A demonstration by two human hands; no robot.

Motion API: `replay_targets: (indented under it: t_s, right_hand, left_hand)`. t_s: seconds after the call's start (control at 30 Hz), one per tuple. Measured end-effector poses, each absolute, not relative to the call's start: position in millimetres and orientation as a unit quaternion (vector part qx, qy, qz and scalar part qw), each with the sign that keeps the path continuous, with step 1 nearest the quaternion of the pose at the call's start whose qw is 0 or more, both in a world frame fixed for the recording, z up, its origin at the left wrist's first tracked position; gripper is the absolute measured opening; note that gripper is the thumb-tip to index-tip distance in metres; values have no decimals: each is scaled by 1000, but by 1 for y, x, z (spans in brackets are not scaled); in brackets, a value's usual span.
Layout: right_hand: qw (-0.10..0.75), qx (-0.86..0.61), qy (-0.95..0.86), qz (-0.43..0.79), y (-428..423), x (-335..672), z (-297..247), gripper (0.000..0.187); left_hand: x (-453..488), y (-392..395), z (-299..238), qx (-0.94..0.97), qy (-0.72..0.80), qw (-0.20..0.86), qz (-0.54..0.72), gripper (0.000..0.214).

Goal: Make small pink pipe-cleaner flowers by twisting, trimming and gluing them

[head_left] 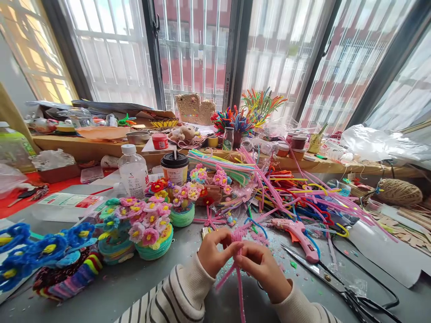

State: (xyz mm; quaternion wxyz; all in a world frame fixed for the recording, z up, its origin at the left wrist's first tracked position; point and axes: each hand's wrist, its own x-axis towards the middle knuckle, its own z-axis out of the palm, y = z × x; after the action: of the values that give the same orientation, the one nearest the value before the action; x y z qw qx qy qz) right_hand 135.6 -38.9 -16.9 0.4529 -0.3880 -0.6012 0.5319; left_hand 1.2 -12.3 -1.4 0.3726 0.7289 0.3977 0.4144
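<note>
Between my two hands is a bundle of pink pipe cleaners (240, 291), its loops sticking up above the fingers and two loose ends hanging down. My left hand (215, 251) pinches it from the left, thumb across the front. From the right, my right hand (261, 267) grips the same pink stems between thumb and fingers, close against the left thumb. A pink hot glue gun (298, 237) lies to the right of my hands, with scissors (323, 273) just in front of it. Pots of pipe-cleaner flowers (151, 224) stand on the left.
Many loose pipe cleaners (289, 188) are heaped behind my hands. A plastic bottle (132, 172) and a lidded cup (175, 168) stand at the back left. The glue gun's black cord (380, 285) curls at the right. Twine (399, 192) sits at the far right.
</note>
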Motion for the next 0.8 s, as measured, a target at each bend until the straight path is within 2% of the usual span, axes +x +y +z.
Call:
replay_targets:
  t_s: [0.2,0.4,0.5,0.7,0.8]
  right_hand:
    - [470,-411,-573,531,-35,136,-22,30]
    - [523,-430,-498,542,-32,137,-26,31]
    - [532,-425,-478,555,-32,136,-24,30]
    - [534,-424,-485,547,-32,139,-22,30]
    - [540,-430,-484,537,-31,140,-24,31]
  left_hand:
    - [0,-10,-7,715,439,339,426,30]
    - [2,-7,-4,554,436,564,430,24]
    - [2,-8,-4,492,442,608,440,25]
    - [0,-11,-8,492,428,607,454,23]
    - [0,-13,-7,542,424,570,449,22]
